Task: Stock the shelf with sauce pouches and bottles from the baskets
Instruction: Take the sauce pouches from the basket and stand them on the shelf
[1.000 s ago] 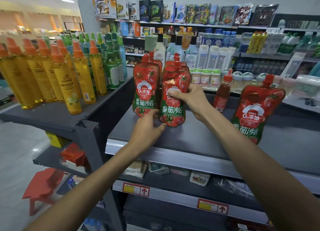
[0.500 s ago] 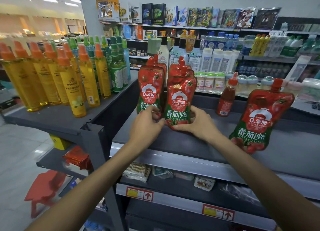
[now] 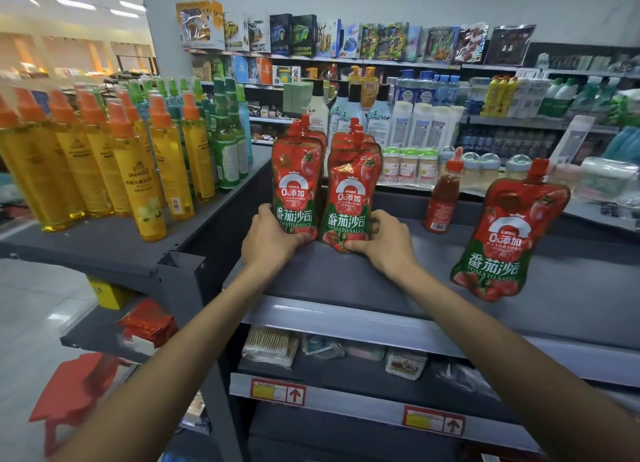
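Upright on the dark shelf (image 3: 346, 281) stand two rows of red tomato sauce pouches (image 3: 353, 143), green at the foot, with red spout caps. The left grip (image 3: 273, 240) is curled round the base of the left front pouch (image 3: 296, 191), the right grip (image 3: 384, 245) round that of the right front pouch (image 3: 349, 198).

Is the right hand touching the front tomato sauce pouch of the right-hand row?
Touching. The head view shows the right hand gripping the front pouch, with its fingers curled round the lower right edge of the pouch.
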`<action>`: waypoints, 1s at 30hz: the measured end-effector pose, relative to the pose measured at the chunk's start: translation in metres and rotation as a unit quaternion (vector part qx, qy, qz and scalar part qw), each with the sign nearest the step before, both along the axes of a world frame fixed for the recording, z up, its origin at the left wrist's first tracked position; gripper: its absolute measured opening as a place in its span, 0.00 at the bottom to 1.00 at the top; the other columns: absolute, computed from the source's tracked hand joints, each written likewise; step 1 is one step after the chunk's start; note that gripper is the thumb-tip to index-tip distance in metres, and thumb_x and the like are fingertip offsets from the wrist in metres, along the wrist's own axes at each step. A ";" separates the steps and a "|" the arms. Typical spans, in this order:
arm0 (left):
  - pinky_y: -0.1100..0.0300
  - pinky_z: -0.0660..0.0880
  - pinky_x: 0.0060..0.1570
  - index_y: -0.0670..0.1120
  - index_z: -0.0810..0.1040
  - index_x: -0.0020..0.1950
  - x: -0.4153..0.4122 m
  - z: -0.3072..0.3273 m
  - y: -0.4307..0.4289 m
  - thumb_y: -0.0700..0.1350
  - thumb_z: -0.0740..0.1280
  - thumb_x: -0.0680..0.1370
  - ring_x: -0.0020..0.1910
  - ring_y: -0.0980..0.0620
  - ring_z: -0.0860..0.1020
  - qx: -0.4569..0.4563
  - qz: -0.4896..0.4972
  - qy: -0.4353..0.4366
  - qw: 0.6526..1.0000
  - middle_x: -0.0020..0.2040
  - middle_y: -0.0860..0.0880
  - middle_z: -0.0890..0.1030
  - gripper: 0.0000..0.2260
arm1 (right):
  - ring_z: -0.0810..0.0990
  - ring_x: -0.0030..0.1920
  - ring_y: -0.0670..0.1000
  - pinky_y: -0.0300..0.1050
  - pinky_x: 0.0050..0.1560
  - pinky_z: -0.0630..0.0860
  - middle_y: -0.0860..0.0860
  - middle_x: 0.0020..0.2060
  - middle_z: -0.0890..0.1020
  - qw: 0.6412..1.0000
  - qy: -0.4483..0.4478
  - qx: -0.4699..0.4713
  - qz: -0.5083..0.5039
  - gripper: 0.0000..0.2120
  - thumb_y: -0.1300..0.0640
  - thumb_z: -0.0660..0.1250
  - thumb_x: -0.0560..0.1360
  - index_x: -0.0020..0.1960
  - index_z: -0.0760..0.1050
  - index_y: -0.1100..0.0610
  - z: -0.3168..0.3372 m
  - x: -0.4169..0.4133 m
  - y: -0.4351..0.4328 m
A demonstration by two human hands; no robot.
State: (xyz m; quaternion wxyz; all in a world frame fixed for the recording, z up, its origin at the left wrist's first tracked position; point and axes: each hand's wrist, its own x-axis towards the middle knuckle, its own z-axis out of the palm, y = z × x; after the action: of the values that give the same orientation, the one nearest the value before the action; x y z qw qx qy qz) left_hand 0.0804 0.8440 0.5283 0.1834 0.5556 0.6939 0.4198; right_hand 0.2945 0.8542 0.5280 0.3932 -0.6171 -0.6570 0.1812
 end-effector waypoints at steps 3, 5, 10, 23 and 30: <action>0.50 0.75 0.51 0.47 0.69 0.70 -0.002 -0.001 0.002 0.57 0.82 0.68 0.62 0.44 0.79 0.006 0.007 0.005 1.000 0.65 0.46 0.79 0.37 | 0.84 0.51 0.51 0.52 0.55 0.82 0.51 0.54 0.86 1.000 0.013 -0.006 -0.009 0.28 0.52 0.84 0.66 0.60 0.76 0.56 -0.002 -0.002 0.003; 0.50 0.75 0.51 0.47 0.70 0.69 -0.003 -0.002 0.002 0.56 0.82 0.69 0.62 0.44 0.79 0.005 0.011 0.006 1.000 0.65 0.47 0.79 0.35 | 0.84 0.51 0.51 0.52 0.56 0.82 0.51 0.54 0.86 1.000 0.018 -0.007 -0.009 0.27 0.53 0.84 0.66 0.60 0.76 0.56 -0.003 -0.003 0.004; 0.48 0.77 0.52 0.47 0.70 0.66 -0.004 -0.001 0.002 0.55 0.82 0.69 0.60 0.44 0.81 0.005 0.013 0.000 1.000 0.63 0.47 0.81 0.33 | 0.85 0.52 0.51 0.52 0.56 0.82 0.51 0.55 0.86 1.000 0.021 -0.005 -0.010 0.26 0.52 0.83 0.67 0.61 0.76 0.56 -0.006 -0.005 0.004; 0.45 0.79 0.57 0.47 0.70 0.70 -0.001 0.001 -0.002 0.55 0.82 0.69 0.61 0.44 0.81 0.005 0.013 -0.014 1.000 0.65 0.47 0.81 0.35 | 0.85 0.52 0.51 0.51 0.55 0.82 0.51 0.56 0.86 1.000 0.016 0.010 -0.012 0.24 0.53 0.82 0.69 0.60 0.76 0.55 -0.011 -0.004 0.001; 0.45 0.79 0.58 0.48 0.71 0.71 -0.004 0.001 -0.003 0.56 0.82 0.69 0.62 0.44 0.81 0.005 0.005 -0.004 1.000 0.65 0.47 0.81 0.36 | 0.85 0.50 0.48 0.48 0.54 0.82 0.48 0.53 0.86 0.999 0.032 0.014 -0.007 0.27 0.49 0.83 0.67 0.60 0.76 0.53 -0.012 -0.005 -0.002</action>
State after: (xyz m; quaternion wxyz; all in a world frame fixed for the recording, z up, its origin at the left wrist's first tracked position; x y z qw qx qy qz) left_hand 0.0763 0.8415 0.5296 0.1813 0.5515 0.6938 0.4262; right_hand 0.2899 0.8522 0.5161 0.4243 -0.6096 -0.6424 0.1891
